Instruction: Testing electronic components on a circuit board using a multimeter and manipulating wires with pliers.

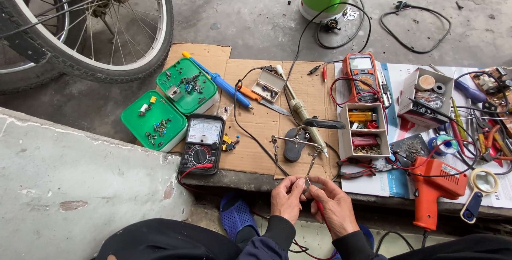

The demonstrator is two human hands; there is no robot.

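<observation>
Low centre of frame: left hand [287, 197] and right hand [335, 206] both pinch some tiny part [308, 183] between fingertips, red probe lead [319, 209] tucked under the right. Could easily drop it down the ledge gap, or snag the helping-hands stand [295, 144].

Matt brown cardboard sheet [250, 132] w/ creased surface; green containers [170, 102] in glossy plastic; analog meter [201, 144], black plastic case, clear shiny window; glue gun [434, 188], smooth orange plastic; clip stand [298, 142], bare bright metal; concrete ledge [74, 185] rough, chipped; tyre [80, 62] matt rubber
</observation>
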